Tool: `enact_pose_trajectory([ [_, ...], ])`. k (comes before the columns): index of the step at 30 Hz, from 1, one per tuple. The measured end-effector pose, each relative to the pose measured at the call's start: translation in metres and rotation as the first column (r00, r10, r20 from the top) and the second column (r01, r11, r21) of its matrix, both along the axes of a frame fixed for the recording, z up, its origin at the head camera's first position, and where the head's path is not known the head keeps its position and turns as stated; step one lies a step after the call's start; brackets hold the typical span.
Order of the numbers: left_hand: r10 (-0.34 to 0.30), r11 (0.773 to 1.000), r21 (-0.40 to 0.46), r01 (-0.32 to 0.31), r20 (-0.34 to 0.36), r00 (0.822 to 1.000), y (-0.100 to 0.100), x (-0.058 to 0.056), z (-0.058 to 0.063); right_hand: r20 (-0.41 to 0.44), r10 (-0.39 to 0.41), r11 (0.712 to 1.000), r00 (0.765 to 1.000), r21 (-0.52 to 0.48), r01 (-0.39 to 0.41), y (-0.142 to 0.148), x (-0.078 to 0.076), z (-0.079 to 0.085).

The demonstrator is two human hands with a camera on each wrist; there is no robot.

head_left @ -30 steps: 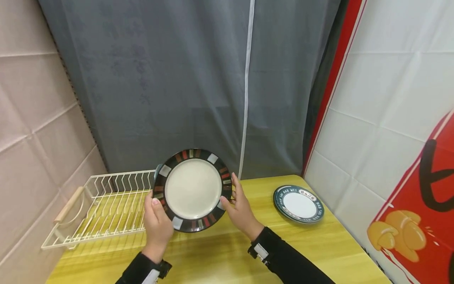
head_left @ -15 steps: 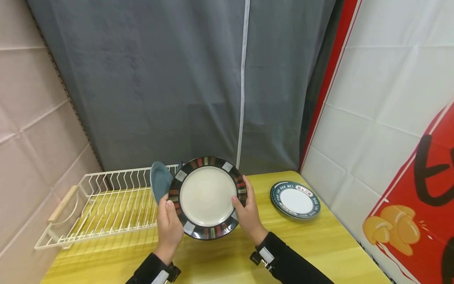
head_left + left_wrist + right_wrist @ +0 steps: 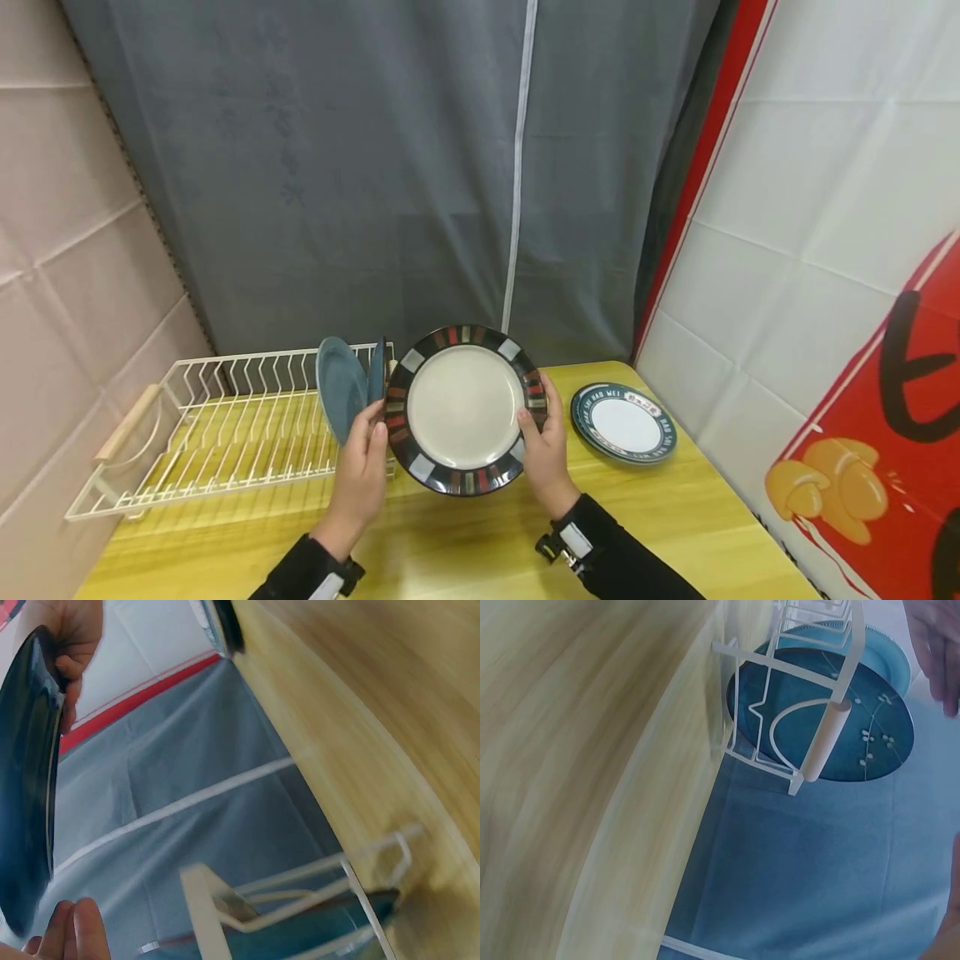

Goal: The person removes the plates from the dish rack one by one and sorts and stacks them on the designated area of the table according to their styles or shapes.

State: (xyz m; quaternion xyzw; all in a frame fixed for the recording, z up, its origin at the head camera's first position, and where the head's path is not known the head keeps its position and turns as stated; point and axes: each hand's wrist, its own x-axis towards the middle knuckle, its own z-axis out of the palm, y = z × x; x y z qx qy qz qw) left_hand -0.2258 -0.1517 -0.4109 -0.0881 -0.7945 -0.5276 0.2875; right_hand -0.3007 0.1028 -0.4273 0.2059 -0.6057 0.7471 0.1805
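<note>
A round plate with a cream middle and a black rim of red, brown and white blocks is held up, tilted, above the table. My left hand holds its left edge, thumb at the rim. On the right edge my right hand grips it, thumb on the front and the other fingers partly hidden behind. In the left wrist view the plate shows side-on, with the right hand at its upper end. Left of the held plate, a blue plate stands in the white dish rack.
A dark teal plate with a white sprig pattern also stands in the rack. Several green-rimmed white plates seem stacked on the right of the yellow wooden table. A wooden handle marks the rack's left end. Grey curtain hangs behind.
Both hands have moved rightward with the plate, away from the rack. Blue plates in the rack, mostly covered before, now show. The stack on the right stays put.
</note>
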Motion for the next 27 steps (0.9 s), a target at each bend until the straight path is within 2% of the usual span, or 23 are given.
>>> enact_pose_trajectory([
  [7, 0.102, 0.985, -0.137, -0.106, -0.034, 0.994, -0.018, 0.009, -0.005, 0.02, -0.056, 0.996, 0.998, -0.071, 0.057, 0.01, -0.01, 0.003],
  [11, 0.149, 0.959, -0.231, -0.164, -0.083, 0.985, -0.028, 0.016, -0.008, 0.057, -0.102, 0.994, 0.993, -0.034, 0.104, 0.014, -0.014, 0.001],
  [15, 0.182, 0.928, -0.301, -0.221, -0.151, 0.972, -0.036, 0.02, -0.015, 0.106, -0.144, 0.99, 0.984, 0.011, 0.144, 0.019, -0.018, -0.008],
  [18, 0.198, 0.904, -0.337, -0.263, -0.215, 0.956, -0.042, 0.021, -0.021, 0.157, -0.202, 0.979, 0.967, 0.074, 0.192, 0.022, -0.021, -0.018],
  [21, 0.214, 0.883, -0.36, -0.301, -0.262, 0.941, -0.048, 0.023, -0.029, 0.213, -0.275, 0.956, 0.937, 0.162, 0.244, 0.025, -0.024, -0.029],
  [24, 0.229, 0.86, -0.386, -0.333, -0.291, 0.929, -0.055, 0.027, -0.036, 0.262, -0.313, 0.942, 0.913, 0.211, 0.263, 0.027, -0.027, -0.039],
  [27, 0.247, 0.823, -0.436, -0.364, -0.301, 0.921, -0.062, 0.029, -0.04, 0.296, -0.326, 0.935, 0.898, 0.238, 0.261, 0.027, -0.031, -0.044],
])
